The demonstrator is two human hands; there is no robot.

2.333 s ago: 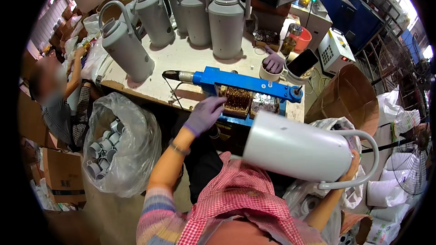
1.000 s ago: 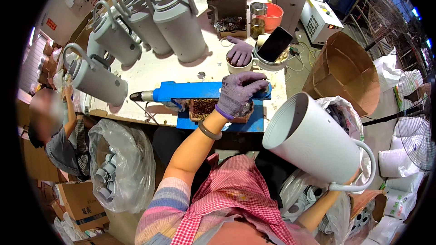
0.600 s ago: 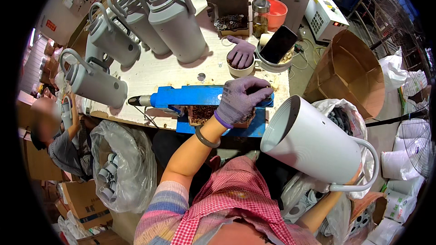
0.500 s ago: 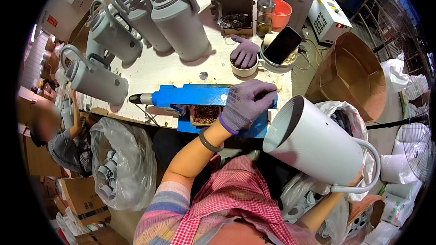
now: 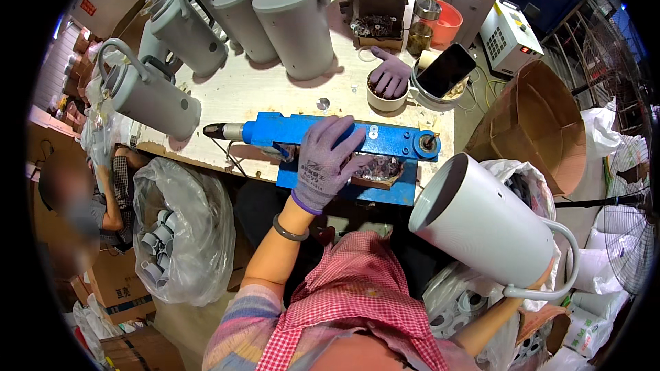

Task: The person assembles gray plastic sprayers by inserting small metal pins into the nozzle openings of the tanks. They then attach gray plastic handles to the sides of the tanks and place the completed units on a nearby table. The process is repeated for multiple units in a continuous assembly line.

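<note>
My left hand [image 5: 328, 168], in a grey-purple glove, reaches over a blue bench fixture [image 5: 275, 129]. Its fingers lie stretched out and apart over the bar, holding nothing I can see. Under that bar sits a small tray of small parts [image 5: 377, 169]. To the right, my right hand [image 5: 548, 276] holds a large grey jug [image 5: 485, 223] tilted on its side. The jug's wide open end faces the fixture, and its loop handle is at the lower right. Most of my right hand is hidden behind the jug.
Several grey handled jugs [image 5: 294, 24] stand at the table's left and back. A cup with a spare glove [image 5: 390, 74], a phone [image 5: 447, 72] and a jar [image 5: 422, 26] sit behind the fixture. Bags of grey parts [image 5: 182, 233] flank me. A person [image 5: 113, 199] works at far left.
My left hand has moved left along the blue bar, its fingers straightening and uncovering the bar's right end. The jug stays in my right hand. The whole view has shifted slightly.
</note>
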